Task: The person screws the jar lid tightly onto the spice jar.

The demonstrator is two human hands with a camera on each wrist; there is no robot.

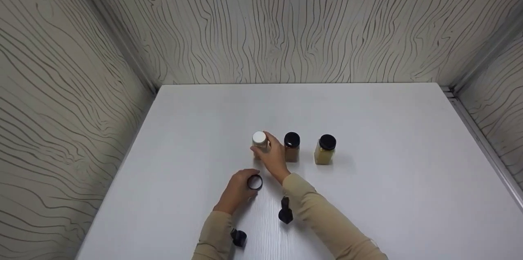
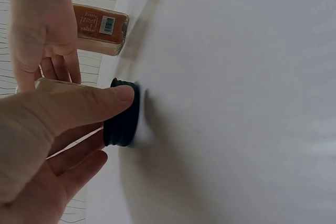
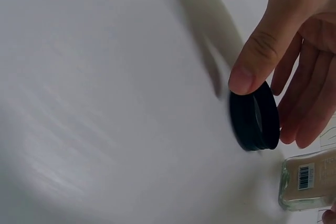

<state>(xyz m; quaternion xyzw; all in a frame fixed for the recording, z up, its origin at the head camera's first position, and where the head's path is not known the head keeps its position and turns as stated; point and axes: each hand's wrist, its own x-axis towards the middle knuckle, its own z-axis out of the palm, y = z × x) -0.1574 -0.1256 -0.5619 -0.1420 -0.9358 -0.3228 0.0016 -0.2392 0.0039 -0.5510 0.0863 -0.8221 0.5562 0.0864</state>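
In the head view my left hand (image 1: pixel 238 188) pinches a black jar lid (image 1: pixel 255 182) by its rim, hollow side up, at the tabletop. The left wrist view shows the thumb pressed on the near side of the lid (image 2: pixel 123 114). Just beyond, my right hand (image 1: pixel 273 158) holds a square glass jar (image 1: pixel 258 154) with a white round top (image 1: pixel 259 137), thumb and fingers on either side. Beige contents and a barcode show on this jar (image 3: pixel 310 179) in the right wrist view, where only fingertips of the right hand appear.
Right of the held jar stands a reddish-brown jar (image 1: pixel 291 153) with a black lid. A yellow jar (image 1: pixel 324 156), also black-lidded, is farther right. Everything rests on a white table (image 1: pixel 196 129) with wood-patterned walls (image 1: pixel 261 27) around it. Black devices (image 1: pixel 285 213) sit at both wrists.
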